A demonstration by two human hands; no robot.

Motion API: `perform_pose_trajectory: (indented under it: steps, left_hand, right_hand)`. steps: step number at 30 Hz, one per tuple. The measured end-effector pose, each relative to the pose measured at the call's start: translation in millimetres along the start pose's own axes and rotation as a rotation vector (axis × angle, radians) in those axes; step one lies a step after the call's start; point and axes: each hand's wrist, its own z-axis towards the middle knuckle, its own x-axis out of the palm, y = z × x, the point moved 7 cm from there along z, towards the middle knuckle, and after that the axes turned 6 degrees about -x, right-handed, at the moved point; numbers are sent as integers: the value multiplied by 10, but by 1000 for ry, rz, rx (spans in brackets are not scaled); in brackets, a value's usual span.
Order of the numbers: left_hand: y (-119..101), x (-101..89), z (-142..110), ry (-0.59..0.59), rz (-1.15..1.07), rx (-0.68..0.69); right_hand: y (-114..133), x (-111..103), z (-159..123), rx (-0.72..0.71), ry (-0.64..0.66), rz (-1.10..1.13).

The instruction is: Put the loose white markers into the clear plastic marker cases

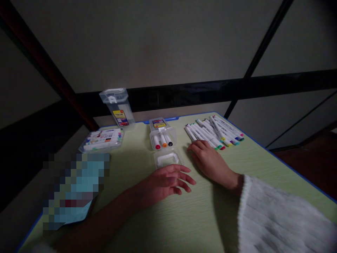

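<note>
My left hand [170, 182] hovers over the table's middle with its fingers spread and nothing in them. Just beyond it lies the open lid [167, 160] of a clear plastic marker case [161, 135]. That case lies on its side, mouth toward me, with a red-, an orange- and a black-ended marker inside. My right hand [209, 161] is palm down at the near left edge of a group of white markers [214, 131]. Its fingers are loosely bent, and no held marker shows; the underside is hidden. The markers lie side by side, with coloured ends toward me.
An upright clear case [121, 110] stands at the back left. In front of it lies another clear case [102, 139] filled with markers. A blurred-out bluish flat object [81, 189] is on the left. The pale green table [195, 225] has a blue edge and meets a wall panel behind.
</note>
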Motion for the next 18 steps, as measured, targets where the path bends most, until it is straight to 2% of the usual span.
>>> perform_pose_trajectory:
  steps: [8, 18]
  left_hand:
    - [6, 0, -4, -5, 17, -7]
    - [19, -26, 4, -3, 4, 5]
  right_hand:
    - [-1, 1, -5, -35, -54, 64]
    - [-28, 0, -4, 6, -57, 129]
